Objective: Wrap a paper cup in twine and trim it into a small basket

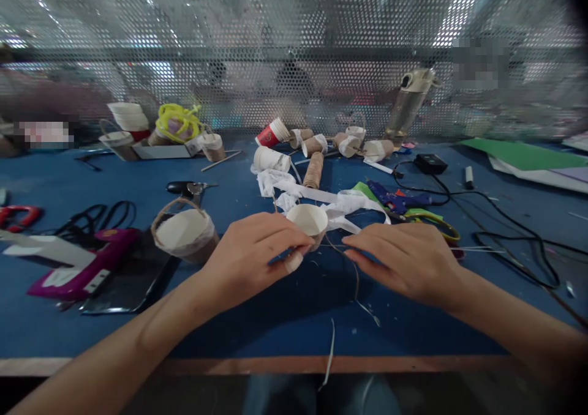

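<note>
A small white paper cup [309,219] with brown twine around its lower side stands in front of me. My left hand [261,246] is closed at the cup's near left side, index fingertip and thumb against it; a pale patch shows at the thumb tip. To the right of the cup is my right hand [407,259], its thumb and index fingertip slightly apart. Loose brown twine [356,280] runs from the cup past the right fingertips onto the blue table. A larger handled cup basket [186,234] sits beside my left wrist.
White ribbon [349,204], a blue glue gun [397,198] and yellow-handled scissors [443,222] lie behind the hands. A twine roll [314,170] and several cups are farther back. Left are a purple tool [87,265] and a dark glue gun [186,188]; a black cable [509,210] lies right.
</note>
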Demonstrator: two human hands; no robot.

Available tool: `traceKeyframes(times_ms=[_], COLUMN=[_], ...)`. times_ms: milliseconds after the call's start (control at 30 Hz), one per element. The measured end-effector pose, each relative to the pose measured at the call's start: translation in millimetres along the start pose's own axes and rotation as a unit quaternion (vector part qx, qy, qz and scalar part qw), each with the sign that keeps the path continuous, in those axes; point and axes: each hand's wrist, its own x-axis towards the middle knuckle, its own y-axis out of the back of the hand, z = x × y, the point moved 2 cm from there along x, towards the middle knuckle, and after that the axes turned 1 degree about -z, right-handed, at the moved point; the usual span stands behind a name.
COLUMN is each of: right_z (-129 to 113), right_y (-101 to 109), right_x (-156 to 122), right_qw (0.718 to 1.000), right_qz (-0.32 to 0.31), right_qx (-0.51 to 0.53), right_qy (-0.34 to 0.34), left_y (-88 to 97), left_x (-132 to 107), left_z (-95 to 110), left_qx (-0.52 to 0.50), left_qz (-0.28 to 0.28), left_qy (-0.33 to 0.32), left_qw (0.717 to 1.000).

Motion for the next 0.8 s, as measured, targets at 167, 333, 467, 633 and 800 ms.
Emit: traceKeyframes(times_ms=[167, 333, 467, 633, 800], right_z=[3.4, 9.2, 6.2, 3.1, 2.5], right_y=[1.2, 4.4, 4.7, 5.1, 5.4], right_x=[4.7, -0.9, -0.5, 5.4, 7.1], right_qw=[0.999, 0.998, 0.997, 0.994, 0.994], right_qz=[-0.019, -0.005, -0.029, -0.030, -0.019], right_qx=[-0.025, -0.038, -0.030, -0.041, -0.043], right_qy=[0.044, 0.050, 0.065, 0.099, 0.098], left_y=[2.5, 4.5, 2.1, 2.8, 6.2], left_x=[-0.8, -0.7, -1.6, -2.6, -1.5], left_z=[-2.1, -1.5, 1.7, 2.1, 1.6], left_qx=[-0.004, -0.034, -0.063, -0.072, -0.107], left_qz=[0.000, -0.002, -0.014, -0.025, -0.024], left_qy=[0.016, 0.026, 0.003, 0.013, 0.040], left_qw=[1.000, 0.999, 0.998, 0.997, 0.993])
